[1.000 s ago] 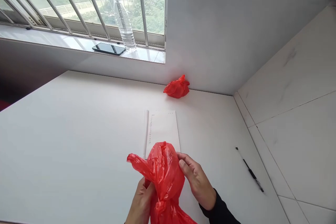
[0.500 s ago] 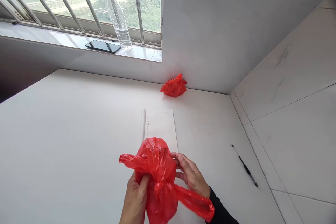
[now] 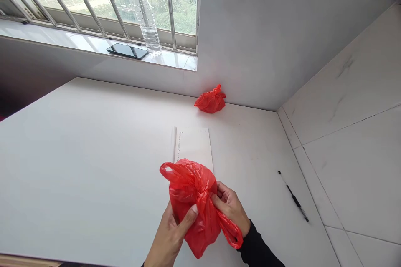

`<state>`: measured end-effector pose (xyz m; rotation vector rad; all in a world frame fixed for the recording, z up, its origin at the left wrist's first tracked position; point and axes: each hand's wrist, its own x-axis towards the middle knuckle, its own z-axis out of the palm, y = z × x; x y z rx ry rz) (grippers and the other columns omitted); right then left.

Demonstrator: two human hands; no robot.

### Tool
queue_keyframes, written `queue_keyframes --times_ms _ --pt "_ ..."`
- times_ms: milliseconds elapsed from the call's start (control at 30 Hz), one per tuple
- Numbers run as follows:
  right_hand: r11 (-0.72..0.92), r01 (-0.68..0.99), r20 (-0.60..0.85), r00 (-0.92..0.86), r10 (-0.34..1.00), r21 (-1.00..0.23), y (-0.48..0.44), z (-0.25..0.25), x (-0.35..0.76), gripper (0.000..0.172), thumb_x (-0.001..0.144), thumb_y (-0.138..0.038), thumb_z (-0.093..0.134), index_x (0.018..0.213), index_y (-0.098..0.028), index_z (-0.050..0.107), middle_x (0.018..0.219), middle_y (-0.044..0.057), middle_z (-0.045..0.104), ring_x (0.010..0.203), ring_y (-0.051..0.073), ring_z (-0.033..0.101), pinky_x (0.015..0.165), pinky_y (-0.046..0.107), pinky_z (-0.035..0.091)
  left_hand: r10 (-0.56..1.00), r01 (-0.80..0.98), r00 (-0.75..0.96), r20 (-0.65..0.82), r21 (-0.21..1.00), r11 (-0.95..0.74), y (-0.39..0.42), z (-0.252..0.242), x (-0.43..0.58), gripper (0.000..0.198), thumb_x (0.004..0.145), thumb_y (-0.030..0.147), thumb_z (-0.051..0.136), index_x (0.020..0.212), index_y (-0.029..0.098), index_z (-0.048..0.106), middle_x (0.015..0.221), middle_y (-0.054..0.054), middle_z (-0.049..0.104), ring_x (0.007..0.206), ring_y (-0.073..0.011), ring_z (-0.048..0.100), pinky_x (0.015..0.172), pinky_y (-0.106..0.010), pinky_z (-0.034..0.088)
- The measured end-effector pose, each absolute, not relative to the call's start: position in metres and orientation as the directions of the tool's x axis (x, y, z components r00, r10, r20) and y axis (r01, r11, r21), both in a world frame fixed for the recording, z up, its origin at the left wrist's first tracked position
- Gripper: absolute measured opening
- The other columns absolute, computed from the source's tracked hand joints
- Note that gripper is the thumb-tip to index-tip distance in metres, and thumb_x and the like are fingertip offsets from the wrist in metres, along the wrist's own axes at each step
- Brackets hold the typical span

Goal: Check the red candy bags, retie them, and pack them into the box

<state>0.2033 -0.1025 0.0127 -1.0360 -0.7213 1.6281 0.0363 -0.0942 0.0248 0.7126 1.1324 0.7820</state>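
- Held red bag (image 3: 208, 215), one: thin plastic film, gathered at a knot (image 3: 202, 196); lower center of the frame, between your two hands, in front of the booklet.
- Left hand (image 3: 173, 233): its thumb lies across the bag's front; the other fingers are hidden behind the film. You appear to support the body with it.
- Right hand (image 3: 232, 208): thumb and fingers close on the film just right of the knot.
- Loop handles, two: one (image 3: 178, 173) points to the left, one (image 3: 230, 227) hangs below your right hand.
- Handling, as judged: soft, slippery, likely light; contents and their fragility cannot be told. The gathered knot offers your surest hold; loose film may slide or tear.
- Paper booklet (image 3: 194, 144): center, flat on the white surface (image 3: 94, 167), partly covered from view.
- Second red bag (image 3: 211, 101): upper center, by the wall.
- Pen (image 3: 295, 200): lower right.
- Phone (image 3: 127, 51) and bottle (image 3: 148, 29): windowsill, upper left.
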Motion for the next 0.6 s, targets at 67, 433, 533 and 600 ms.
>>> queue_keyframes --times_ms 67,433,533,600 --pt "-0.293 -0.432 -0.276 -0.104 0.956 -0.853 -0.103 0.015 0.203 0.034 0.092 -0.046 0.065 0.114 -0.020 0.069 0.101 0.007 0.072 0.094 0.022 0.067 0.084 0.036 0.053 0.849 -0.159 0.201 -0.489 0.839 0.521 -0.094 0.024 0.037 0.050 0.072 0.043 0.081 0.112 0.018 0.064 0.112 -0.012 0.073 0.101 -0.0328 0.069 0.086 -0.040 0.056" --pt "-0.329 -0.516 -0.311 -0.123 0.942 -0.791 -0.109 0.008 0.204 0.030 0.090 -0.041 0.069 0.108 -0.018 0.069 0.100 0.008 0.073 0.090 0.020 0.069 0.085 0.036 0.052 0.836 -0.131 0.171 -0.521 0.829 0.544 -0.098 0.031 0.037 0.048 0.074 0.047 0.078 0.112 0.019 0.068 0.108 -0.010 0.074 0.101 -0.0323 0.068 0.084 -0.038 0.056" --pt "-0.322 -0.530 -0.329 -0.084 0.940 -0.785 -0.107 0.006 0.209 0.031 0.090 -0.046 0.068 0.107 -0.020 0.069 0.098 0.007 0.073 0.088 0.021 0.069 0.082 0.036 0.054 0.846 -0.161 0.220 -0.486 0.837 0.523 -0.106 0.036 0.042 0.053 0.070 0.044 0.081 0.116 0.021 0.067 0.113 -0.011 0.073 0.105 -0.0335 0.066 0.087 -0.040 0.055" --pt "-0.336 -0.537 -0.344 -0.088 0.935 -0.774 -0.106 0.006 0.211 0.035 0.089 -0.050 0.068 0.108 -0.021 0.069 0.100 0.007 0.073 0.090 0.022 0.070 0.084 0.037 0.054 0.848 -0.162 0.223 -0.481 0.840 0.518 -0.107 0.038 0.045 0.050 0.069 0.043 0.082 0.111 0.020 0.068 0.110 -0.011 0.074 0.102 -0.0339 0.067 0.085 -0.040 0.055"
